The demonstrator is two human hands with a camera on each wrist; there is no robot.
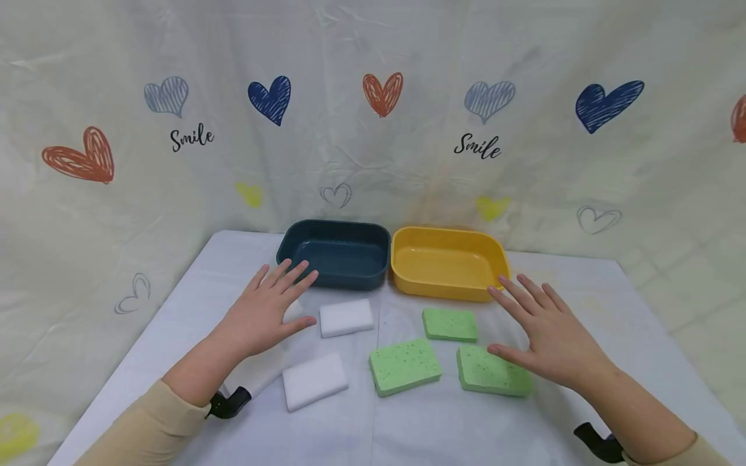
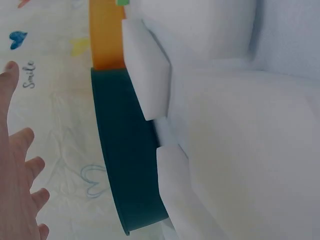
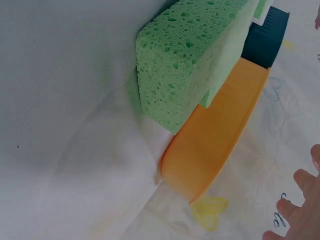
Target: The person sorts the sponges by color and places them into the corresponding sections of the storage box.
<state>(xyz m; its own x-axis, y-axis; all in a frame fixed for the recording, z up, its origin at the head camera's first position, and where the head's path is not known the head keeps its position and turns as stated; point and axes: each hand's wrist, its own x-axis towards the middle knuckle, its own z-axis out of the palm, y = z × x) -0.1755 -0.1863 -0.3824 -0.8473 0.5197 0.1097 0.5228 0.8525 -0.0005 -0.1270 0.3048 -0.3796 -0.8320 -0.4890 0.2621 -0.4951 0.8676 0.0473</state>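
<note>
- Left grip, fingers spread, left of centre, near white blocks, lower middle.
- Right grip, fingers spread, right of centre, near green sponges, lower middle.
- Blue tray, yellow tray: centre, on the counter.

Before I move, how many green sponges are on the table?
3: the back sponge before the yellow tray, the left sponge nearer the camera, and the right sponge, slightly covered by the right hand in the head view. No others show.
</note>
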